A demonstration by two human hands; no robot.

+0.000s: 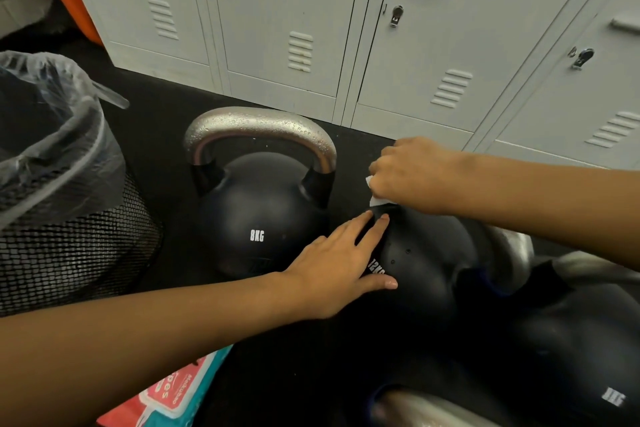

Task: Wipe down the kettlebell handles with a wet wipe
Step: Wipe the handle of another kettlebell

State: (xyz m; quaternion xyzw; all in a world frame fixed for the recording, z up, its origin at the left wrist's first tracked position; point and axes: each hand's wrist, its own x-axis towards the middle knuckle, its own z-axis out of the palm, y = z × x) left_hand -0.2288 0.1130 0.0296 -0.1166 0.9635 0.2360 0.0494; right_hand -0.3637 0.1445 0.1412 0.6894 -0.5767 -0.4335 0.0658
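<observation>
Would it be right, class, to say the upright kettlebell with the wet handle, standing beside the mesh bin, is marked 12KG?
No. The head view shows the upright kettlebell with the droplet-covered handle, beside the mesh bin, is marked 8KG. The 12KG marking is on the kettlebell under the person's hands.

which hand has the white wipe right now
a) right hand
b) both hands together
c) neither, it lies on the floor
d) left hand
a, the right hand has its fingers curled round the white wipe above the 12kg kettlebell, while the left hand lies flat with straight fingers against that kettlebell's side and holds nothing.
</observation>
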